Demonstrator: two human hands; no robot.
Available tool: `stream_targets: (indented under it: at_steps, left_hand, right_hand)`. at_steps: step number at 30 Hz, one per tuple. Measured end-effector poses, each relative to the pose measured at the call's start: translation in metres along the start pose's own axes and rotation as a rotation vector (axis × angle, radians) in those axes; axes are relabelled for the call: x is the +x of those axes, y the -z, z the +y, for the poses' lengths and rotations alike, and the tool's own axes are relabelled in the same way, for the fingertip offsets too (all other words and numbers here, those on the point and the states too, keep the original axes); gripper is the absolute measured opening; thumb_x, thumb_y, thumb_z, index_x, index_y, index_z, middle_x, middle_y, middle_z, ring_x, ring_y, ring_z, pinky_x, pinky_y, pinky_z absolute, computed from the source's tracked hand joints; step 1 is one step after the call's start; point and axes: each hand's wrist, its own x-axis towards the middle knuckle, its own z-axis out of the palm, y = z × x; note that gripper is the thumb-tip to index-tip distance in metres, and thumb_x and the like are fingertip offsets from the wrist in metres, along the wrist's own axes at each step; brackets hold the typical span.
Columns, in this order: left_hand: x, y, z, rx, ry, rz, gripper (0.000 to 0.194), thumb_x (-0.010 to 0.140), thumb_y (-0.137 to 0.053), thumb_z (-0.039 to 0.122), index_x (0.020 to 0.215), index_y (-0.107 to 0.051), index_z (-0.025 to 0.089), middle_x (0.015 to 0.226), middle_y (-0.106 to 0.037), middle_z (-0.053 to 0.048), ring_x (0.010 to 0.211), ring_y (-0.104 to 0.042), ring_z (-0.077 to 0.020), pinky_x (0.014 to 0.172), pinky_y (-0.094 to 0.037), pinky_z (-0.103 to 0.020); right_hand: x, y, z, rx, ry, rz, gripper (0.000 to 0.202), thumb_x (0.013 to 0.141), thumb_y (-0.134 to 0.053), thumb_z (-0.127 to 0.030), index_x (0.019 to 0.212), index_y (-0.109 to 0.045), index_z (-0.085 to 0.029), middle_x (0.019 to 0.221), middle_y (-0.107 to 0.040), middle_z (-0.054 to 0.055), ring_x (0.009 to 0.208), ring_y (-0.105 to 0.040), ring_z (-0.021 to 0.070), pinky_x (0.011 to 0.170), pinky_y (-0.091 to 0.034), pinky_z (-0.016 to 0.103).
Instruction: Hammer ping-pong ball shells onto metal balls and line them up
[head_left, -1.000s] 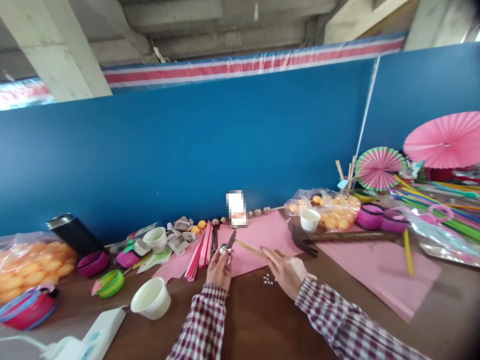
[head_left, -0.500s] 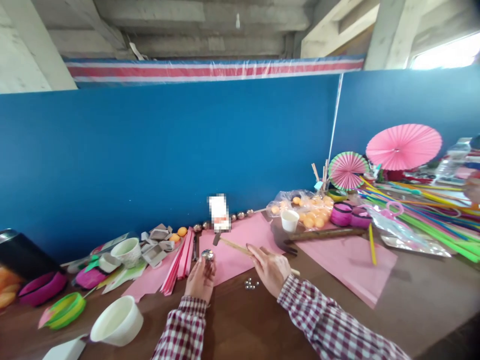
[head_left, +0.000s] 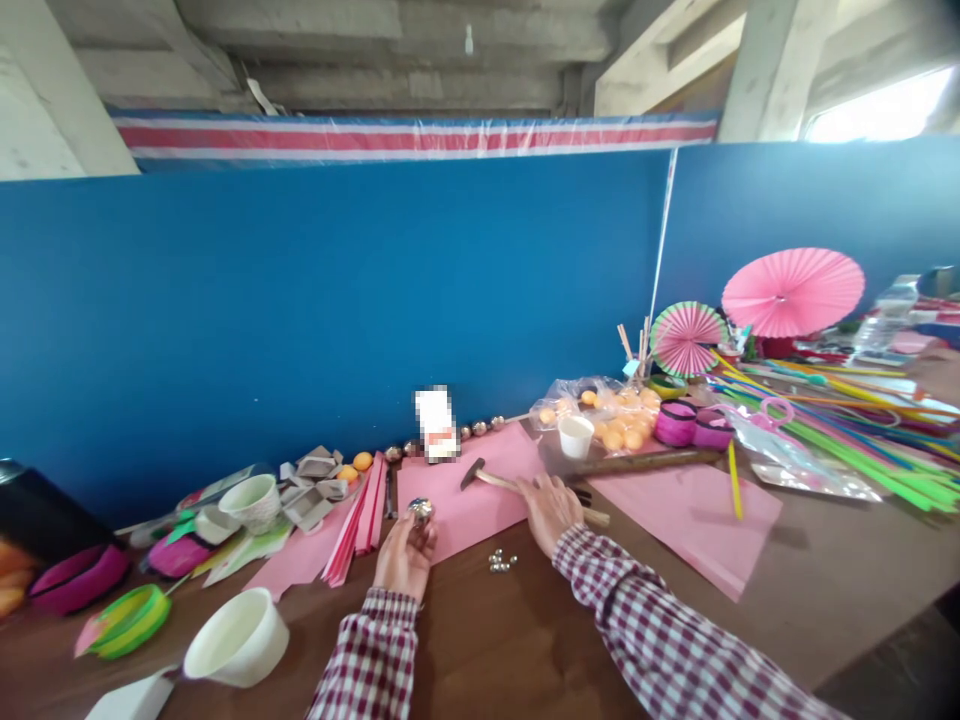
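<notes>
My left hand (head_left: pixel 405 562) is closed around a shiny silver ball (head_left: pixel 421 511), held up at the fingertips just over the front left of the pink paper sheet (head_left: pixel 480 515). To its right, my right hand (head_left: pixel 553 512) has its fingers over the wooden handle of a small hammer (head_left: pixel 495 481). The dark hammer head points left and looks to be at or just above the paper. Part of the handle is hidden under the hand, and its end sticks out to the right. Several small silver balls (head_left: pixel 502 562) lie on the brown table between my hands.
Larger metallic balls (head_left: pixel 480 429) line the sheet's back edge. A white cup (head_left: pixel 576 437), bagged orange balls (head_left: pixel 622 432) and a wooden stick (head_left: pixel 645 462) lie to the right. At left stand a white bowl (head_left: pixel 236 638) and a patterned cup (head_left: pixel 251 502). A blue partition (head_left: pixel 375 290) rises behind.
My right hand has lowered and turned palm-down over the handle, bringing the hammer right and down toward the paper. My left hand, still with the silver ball, has shifted slightly right.
</notes>
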Motion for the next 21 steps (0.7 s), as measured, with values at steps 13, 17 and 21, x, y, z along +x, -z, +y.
stream_targets:
  at_steps: [13,17,21]
  left_hand:
    - [-0.005,-0.004,-0.002,0.017,0.007,0.0,0.009,0.07,-0.055,0.011,0.08,-0.056,0.013,0.068,-0.065,-0.006,0.058,-0.062,-0.0123,0.055,-0.051,-0.023]
    - [-0.005,-0.005,-0.003,0.032,0.017,-0.001,0.009,0.072,-0.053,0.011,0.08,-0.054,0.012,0.063,-0.064,-0.005,0.054,-0.061,-0.0116,0.053,-0.051,-0.022]
    - [-0.005,-0.006,-0.003,0.037,0.01,-0.011,0.007,0.072,-0.053,0.01,0.078,-0.054,0.012,0.062,-0.064,-0.006,0.053,-0.061,-0.0116,0.052,-0.051,-0.022]
  right_hand:
    - [-0.016,0.01,-0.006,0.224,0.265,0.057,0.031,0.085,-0.031,-0.023,0.105,-0.055,-0.026,0.095,-0.057,0.004,0.086,-0.048,0.0153,0.076,-0.034,0.026]
    - [-0.028,0.007,-0.014,0.35,0.412,-0.086,0.025,0.084,-0.037,-0.027,0.089,-0.061,-0.025,0.086,-0.062,0.0,0.082,-0.053,0.0128,0.074,-0.036,0.024]
    - [-0.039,0.011,-0.011,0.355,0.401,-0.077,0.02,0.08,-0.044,-0.029,0.092,-0.06,-0.024,0.089,-0.062,0.0,0.085,-0.053,0.0137,0.076,-0.036,0.025]
